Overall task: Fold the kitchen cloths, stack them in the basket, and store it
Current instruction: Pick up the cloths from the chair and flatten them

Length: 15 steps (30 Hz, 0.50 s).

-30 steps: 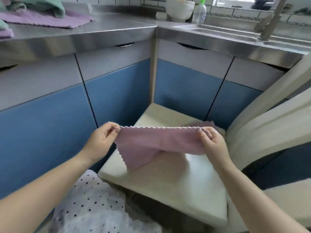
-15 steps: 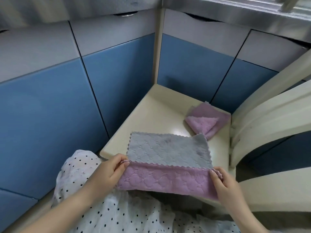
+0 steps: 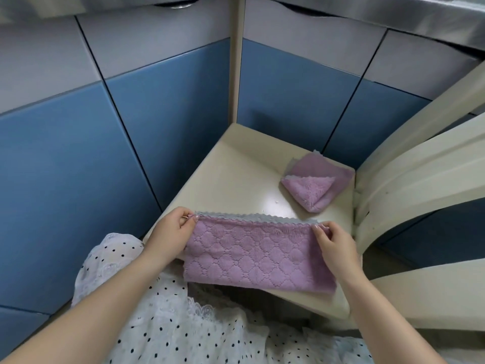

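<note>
A pink quilted cloth (image 3: pixel 256 256) with a grey underside lies folded in half on the near part of a cream chair seat (image 3: pixel 236 174). My left hand (image 3: pixel 170 232) pinches its far left corner and my right hand (image 3: pixel 332 243) pinches its far right corner, with the pink edge laid almost onto the grey edge. A second pink cloth (image 3: pixel 316 183), folded small, rests at the seat's far right corner. No basket is in view.
Blue and grey cabinet doors (image 3: pixel 162 109) close the corner behind the seat. The chair's cream backrest (image 3: pixel 425 164) curves along the right. A steel counter edge (image 3: pixel 393 14) runs across the top. My polka-dot dress (image 3: pixel 183 324) fills the bottom.
The cloth went from held up in the air to laid on the seat, and both hands carried its near pink edge forward over the grey side, folding it in half. The view tilted downward.
</note>
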Motion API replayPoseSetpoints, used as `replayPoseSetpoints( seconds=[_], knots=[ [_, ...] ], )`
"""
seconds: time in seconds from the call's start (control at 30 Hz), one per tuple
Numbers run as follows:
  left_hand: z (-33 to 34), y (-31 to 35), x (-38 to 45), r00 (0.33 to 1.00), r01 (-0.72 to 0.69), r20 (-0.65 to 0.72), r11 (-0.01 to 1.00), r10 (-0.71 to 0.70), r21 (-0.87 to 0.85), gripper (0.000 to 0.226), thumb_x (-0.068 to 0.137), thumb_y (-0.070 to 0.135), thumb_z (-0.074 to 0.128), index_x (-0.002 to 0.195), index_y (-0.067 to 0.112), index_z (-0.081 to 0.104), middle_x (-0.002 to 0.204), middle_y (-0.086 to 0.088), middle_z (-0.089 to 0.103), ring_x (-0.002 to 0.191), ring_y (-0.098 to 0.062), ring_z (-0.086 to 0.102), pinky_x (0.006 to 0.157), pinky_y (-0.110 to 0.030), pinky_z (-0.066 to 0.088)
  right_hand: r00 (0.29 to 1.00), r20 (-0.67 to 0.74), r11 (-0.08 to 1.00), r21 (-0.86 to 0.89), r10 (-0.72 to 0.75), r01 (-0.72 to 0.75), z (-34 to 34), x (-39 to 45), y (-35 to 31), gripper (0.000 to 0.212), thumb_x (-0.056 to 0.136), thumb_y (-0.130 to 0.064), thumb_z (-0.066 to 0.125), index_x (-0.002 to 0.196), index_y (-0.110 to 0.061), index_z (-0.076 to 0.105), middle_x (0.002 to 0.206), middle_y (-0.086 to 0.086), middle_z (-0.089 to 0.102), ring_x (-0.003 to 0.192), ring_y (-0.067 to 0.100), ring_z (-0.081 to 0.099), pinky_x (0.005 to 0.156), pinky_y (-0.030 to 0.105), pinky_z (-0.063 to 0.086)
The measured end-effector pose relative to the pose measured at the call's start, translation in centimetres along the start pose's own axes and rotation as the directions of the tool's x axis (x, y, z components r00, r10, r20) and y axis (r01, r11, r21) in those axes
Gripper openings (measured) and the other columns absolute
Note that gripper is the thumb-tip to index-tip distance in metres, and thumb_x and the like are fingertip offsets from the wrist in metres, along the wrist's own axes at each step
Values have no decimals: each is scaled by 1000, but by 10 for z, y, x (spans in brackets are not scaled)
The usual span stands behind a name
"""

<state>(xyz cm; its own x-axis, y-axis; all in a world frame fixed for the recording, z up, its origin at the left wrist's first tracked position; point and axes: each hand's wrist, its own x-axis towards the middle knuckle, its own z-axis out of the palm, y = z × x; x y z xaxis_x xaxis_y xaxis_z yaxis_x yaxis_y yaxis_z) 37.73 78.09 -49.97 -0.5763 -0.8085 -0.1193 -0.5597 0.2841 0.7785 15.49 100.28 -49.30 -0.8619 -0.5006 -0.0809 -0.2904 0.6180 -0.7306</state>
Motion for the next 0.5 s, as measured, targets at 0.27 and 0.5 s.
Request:
replayPoseSetpoints(
  seconds=[0.27,0.5],
  knots=[
    [9,1,26,1000,22,-11,975,-20,223,20,98,34,41,97,18,53,87,1,62,79,-17,56,69,-33,45,999,45,966,-260,21,-9,11,36,8,26,96,-38,44,77,-21,45,80,4,61,82,30,57,62,34,36],
    [10,3,35,1000,13,22,940,-21,342,23,99,32,38,101,14,53,86,-2,61,76,-18,56,66,-33,45,998,56,908,-420,14,11,16,52,8,27,96,-39,42,93,-14,54,98,14,66,94,35,59,72,36,43]
  ],
)
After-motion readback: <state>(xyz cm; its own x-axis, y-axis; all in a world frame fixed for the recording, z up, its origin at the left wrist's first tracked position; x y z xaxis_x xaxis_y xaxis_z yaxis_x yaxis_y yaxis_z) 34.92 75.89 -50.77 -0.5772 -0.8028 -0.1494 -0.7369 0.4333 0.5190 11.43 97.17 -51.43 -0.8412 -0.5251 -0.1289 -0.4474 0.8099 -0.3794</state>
